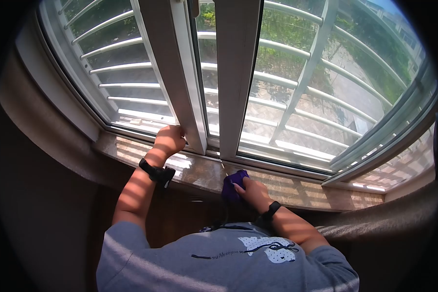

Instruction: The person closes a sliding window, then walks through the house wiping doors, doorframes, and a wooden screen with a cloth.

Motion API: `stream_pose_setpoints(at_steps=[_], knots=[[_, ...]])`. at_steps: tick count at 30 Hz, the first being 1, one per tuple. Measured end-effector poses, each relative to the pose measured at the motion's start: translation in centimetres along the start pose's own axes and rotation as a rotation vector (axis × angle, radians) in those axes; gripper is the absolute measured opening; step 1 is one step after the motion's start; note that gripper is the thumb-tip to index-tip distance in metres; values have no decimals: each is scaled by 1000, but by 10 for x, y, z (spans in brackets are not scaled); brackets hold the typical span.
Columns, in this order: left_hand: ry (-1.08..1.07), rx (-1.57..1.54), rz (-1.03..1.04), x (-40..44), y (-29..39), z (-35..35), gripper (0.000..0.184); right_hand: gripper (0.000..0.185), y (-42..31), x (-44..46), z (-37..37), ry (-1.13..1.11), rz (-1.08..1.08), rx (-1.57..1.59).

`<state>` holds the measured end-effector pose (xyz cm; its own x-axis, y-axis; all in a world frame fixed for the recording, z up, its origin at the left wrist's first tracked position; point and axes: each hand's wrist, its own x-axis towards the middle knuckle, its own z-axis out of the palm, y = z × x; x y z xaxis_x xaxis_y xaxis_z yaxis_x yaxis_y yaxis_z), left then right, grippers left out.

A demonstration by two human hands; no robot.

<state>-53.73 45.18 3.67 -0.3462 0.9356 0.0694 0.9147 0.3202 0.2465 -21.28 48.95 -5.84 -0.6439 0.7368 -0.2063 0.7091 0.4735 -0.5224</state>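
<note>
Going left to right, mostly hunting for trouble. Far left, a heavy curtain (39,114), well apart from the left forearm (134,194), so not much chance of a snag.

Next, a chunky black wrist device (155,173), right over the stone sill (204,173). Could knock or scrape on the sill edge after a careless dip of the wrist.

Then the left hand (170,138), curled up right by the bottom of the left upright (176,82). Can't tell about the grip on this one: maybe on the upright, maybe around something small, fingertips hidden. Main worry: pinched fingers, from any sliding of the frame with knuckles so near.

Middle: the window track (213,152), running past the foot of the second upright (236,82). Any grit down there (too small to tell), a possible cause of scratches.

Just below, the purple cloth (234,182), bunched at the front of the sill, with the right hand (255,192) on it. Grip here closed around the cloth. Could slip off the front edge with a loosened hold, or catch on a corner because of a loose fold.

Further right, a black wristband (274,208), then the right-hand curtain (374,228). Might get dragged along by a wide elbow sweep. Plus stripy glare everywhere, so pretty easy to misjudge an edge.
</note>
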Motion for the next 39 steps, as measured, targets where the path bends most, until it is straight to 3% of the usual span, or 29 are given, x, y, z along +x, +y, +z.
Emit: stream_pose_setpoints(at_steps=[11,13,16,24,30,36,39], knots=[[-200,-20,97,9,12,-6,19,48,-8,18,15,77,-190,57],[-149,-107,120,5,27,-9,13,49,-10,20,10,53,-192,79],[-54,-112,276,9,35,2,17,50,-5,15,5,31,-181,95],[-131,-2,367,17,63,13,18,49,20,-7,-3,-24,33,194],[-176,-48,319,12,76,7,20,48,39,-18,-20,93,30,184],[-208,-12,413,19,74,10,17,45,15,-30,-13,122,29,190],[-159,-14,431,18,76,11,15,44,10,-41,-9,279,-69,156]])
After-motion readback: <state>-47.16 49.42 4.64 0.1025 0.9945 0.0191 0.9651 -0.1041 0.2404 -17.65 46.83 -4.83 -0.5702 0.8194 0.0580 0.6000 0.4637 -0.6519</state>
